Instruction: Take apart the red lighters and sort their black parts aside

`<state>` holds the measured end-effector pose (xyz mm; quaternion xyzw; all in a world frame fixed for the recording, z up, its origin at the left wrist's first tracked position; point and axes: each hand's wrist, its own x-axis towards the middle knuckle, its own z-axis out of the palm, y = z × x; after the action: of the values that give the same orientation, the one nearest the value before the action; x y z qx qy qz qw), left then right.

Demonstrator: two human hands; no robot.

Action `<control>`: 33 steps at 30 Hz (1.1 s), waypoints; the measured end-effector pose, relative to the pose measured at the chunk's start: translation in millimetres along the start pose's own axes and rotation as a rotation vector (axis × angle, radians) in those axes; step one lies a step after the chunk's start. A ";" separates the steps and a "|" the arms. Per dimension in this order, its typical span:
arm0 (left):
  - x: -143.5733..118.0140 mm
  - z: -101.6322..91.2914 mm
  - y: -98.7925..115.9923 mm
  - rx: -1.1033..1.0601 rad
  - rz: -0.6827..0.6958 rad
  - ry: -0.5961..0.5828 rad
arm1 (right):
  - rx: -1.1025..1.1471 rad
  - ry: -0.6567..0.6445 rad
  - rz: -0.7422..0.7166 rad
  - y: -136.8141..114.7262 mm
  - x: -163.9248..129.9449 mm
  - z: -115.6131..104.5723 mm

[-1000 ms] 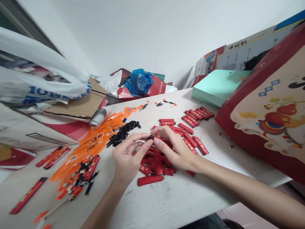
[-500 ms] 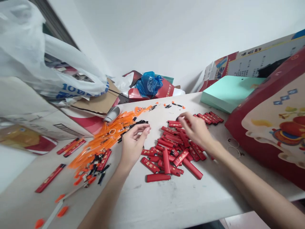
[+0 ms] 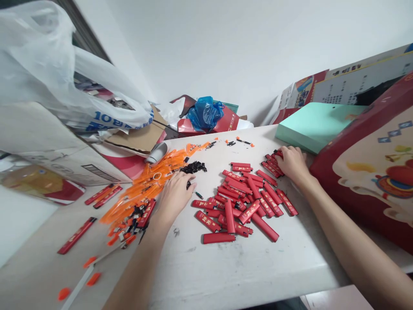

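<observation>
Reaching toward the desk's far right edge, the right hand (image 3: 292, 162) curls loosely over the neat row of red sticks (image 3: 272, 163). The left hand (image 3: 176, 196) pinches at small black clips (image 3: 193, 167) mid-desk; whether it grips one I cannot tell. Best picked singly, without scattering the pile.

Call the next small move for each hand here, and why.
Probably the left hand pinches one black part from the black pile: its fingertips rest at the pile's near edge. The right hand lies on the neat row of red sticks by the green box, so it likely comes back to the loose red heap.
</observation>
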<state>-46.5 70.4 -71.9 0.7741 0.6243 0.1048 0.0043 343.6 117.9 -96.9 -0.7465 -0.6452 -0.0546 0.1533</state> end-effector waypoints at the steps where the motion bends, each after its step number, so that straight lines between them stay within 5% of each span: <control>1: 0.3 -1.7 -0.1 -0.017 -0.008 0.004 | -0.003 0.005 -0.003 -2.5 -1.2 -0.3; 6: -0.3 -20.0 0.8 -0.129 -0.048 -0.027 | 0.096 0.097 -0.174 -28.8 -11.8 -18.2; 11: -5.4 -36.6 4.9 -0.260 0.093 -0.211 | 0.407 -0.295 -0.480 -53.0 -31.4 -45.1; 18: -6.8 -25.8 1.8 -0.280 0.127 -0.244 | 0.388 -0.425 -0.498 -55.4 -40.3 -39.7; 23: -5.3 -20.9 2.7 -0.273 0.119 -0.203 | 0.390 -0.380 -0.493 -58.1 -42.4 -30.4; 33: -2.1 -37.0 -13.1 -0.203 -0.003 -0.224 | 0.424 -0.389 -0.479 -65.6 -43.1 -31.5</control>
<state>-65.8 66.7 -37.9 0.7755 0.6074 0.0806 0.1523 276.1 75.5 -68.7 -0.5226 -0.8155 0.1888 0.1621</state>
